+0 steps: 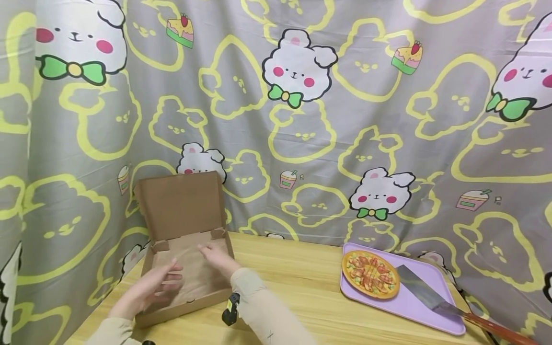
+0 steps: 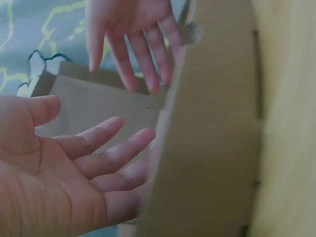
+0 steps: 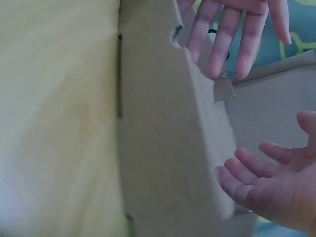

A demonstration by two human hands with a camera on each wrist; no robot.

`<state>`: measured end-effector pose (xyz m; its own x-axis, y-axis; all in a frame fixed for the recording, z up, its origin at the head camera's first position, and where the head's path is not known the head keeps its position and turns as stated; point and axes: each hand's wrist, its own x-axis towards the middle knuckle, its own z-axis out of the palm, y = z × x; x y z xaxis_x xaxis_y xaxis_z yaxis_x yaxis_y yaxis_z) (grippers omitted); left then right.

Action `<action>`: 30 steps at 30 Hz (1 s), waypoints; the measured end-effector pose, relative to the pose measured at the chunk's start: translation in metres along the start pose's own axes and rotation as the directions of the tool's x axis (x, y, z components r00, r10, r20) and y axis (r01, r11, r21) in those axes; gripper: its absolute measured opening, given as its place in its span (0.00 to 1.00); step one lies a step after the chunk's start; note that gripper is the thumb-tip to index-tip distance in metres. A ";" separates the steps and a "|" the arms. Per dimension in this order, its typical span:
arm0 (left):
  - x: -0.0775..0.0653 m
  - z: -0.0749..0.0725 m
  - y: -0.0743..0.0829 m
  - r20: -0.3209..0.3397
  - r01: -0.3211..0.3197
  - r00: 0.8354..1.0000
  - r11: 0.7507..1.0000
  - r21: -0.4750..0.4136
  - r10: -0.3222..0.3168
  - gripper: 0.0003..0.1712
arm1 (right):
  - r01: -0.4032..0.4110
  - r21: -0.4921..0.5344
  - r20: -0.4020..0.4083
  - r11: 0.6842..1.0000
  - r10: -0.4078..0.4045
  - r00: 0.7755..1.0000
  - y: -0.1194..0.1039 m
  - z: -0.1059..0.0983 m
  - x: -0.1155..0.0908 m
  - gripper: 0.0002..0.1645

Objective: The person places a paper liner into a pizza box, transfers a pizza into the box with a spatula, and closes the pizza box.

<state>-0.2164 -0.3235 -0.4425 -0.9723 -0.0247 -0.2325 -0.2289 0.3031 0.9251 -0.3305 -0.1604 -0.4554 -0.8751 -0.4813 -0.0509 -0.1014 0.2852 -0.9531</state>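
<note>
A brown cardboard pizza box stands on the left of the table, its lid raised against the curtain. My left hand is over the box's front left part, fingers spread and holding nothing. Over the right part of the box is my right hand, also without anything in its grasp. Both palms show in the left wrist view, the left hand nearer and the right hand beyond it. From the right wrist, relaxed fingers of the right hand appear beside the box's front wall.
On the table's right side lies a lilac tray bearing a pizza with toppings. A pizza spatula rests on the tray, its wooden handle reaching past the edge. A patterned grey curtain hangs behind the wooden table.
</note>
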 end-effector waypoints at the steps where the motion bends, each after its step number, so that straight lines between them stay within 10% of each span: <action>1: 0.000 0.004 -0.003 0.018 -0.005 1.000 1.000 -0.006 0.005 0.45 | -0.032 0.026 0.009 0.999 0.031 0.999 0.003 0.003 -0.001 0.31; 7: 0.001 0.012 -0.015 0.104 -0.028 0.994 0.999 -0.023 0.030 0.44 | -0.101 0.017 0.064 0.995 0.100 0.993 0.012 0.008 -0.008 0.31; 21: -0.006 -0.008 -0.014 -0.011 0.084 0.996 0.993 0.086 -0.084 0.44 | -0.044 -0.150 -0.011 0.988 0.043 0.999 0.013 -0.003 -0.005 0.35; 30: -0.011 -0.011 -0.003 -0.020 0.057 0.998 0.983 0.175 -0.054 0.43 | 0.073 -0.055 -0.086 0.996 -0.077 0.993 0.006 -0.015 -0.004 0.26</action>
<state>-0.2055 -0.3349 -0.4390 -0.9593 -0.0604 -0.2760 -0.2719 0.4629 0.8437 -0.3348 -0.1448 -0.4565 -0.9021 -0.4288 0.0487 -0.1906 0.2946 -0.9364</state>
